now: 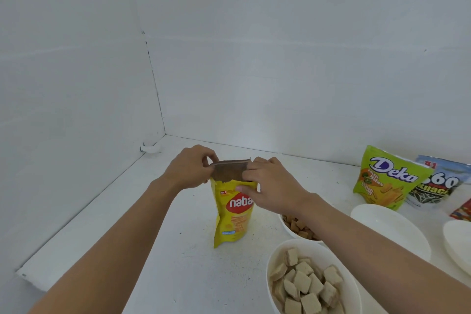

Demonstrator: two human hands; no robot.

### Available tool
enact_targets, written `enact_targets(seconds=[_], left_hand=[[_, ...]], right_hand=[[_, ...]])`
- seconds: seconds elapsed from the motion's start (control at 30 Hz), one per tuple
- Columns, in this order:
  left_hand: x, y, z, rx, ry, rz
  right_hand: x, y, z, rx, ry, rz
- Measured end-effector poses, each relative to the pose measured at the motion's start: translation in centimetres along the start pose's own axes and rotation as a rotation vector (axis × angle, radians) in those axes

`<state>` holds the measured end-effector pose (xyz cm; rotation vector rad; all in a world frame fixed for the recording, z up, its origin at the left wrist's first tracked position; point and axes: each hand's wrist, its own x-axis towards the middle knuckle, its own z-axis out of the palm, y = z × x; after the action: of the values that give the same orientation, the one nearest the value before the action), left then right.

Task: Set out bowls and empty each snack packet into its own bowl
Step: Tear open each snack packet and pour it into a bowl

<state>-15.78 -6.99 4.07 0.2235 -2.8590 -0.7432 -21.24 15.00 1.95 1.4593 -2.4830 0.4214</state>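
A yellow Nabati wafer packet (233, 214) stands upright on the white table, its top torn open. My left hand (187, 168) pinches the left side of the packet's mouth and my right hand (270, 183) pinches the right side, spreading the foil lining between them. A white bowl (275, 260) at the front right holds pale wafer cubes. Behind it, a second bowl (286, 224) with brown wafer pieces is partly hidden by my right forearm. Two empty white bowls sit at the right: one (390, 227) beside my forearm, one (458, 245) cut off by the frame edge.
A green Deka packet (387, 176), a blue sunflower-seed packet (441, 183) and the corner of a red packet (462, 210) stand at the back right. White walls meet in a corner behind the table. The table's left edge runs along the left wall.
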Motion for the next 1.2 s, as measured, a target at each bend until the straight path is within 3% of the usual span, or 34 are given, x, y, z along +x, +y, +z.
enact_targets(seconds=[0.2,0.47,0.8,1.0,1.2], left_hand=[[0.5,1.2,1.0,-0.037,-0.151,0.013],[1.2,-0.3,1.7,-0.053,-0.100,-0.119],[0.5,-0.9,3.3,-0.065,0.084,-0.144],[0.6,0.3,3.2,-0.082,-0.039,-0.098],[1.5,-1.1,2.4,0.040,0.007,-0.147]], right_hand=[[0.2,-0.1,0.0,0.142,-0.086,-0.014],[0.5,0.5,-0.8,0.091,-0.196,0.046],[0.0,1.1,-0.4,0.087,-0.123,0.083],[0.5,-0.2,0.0,0.114,-0.082,0.041],[0.2,0.6,0.4,0.093,-0.101,0.101]])
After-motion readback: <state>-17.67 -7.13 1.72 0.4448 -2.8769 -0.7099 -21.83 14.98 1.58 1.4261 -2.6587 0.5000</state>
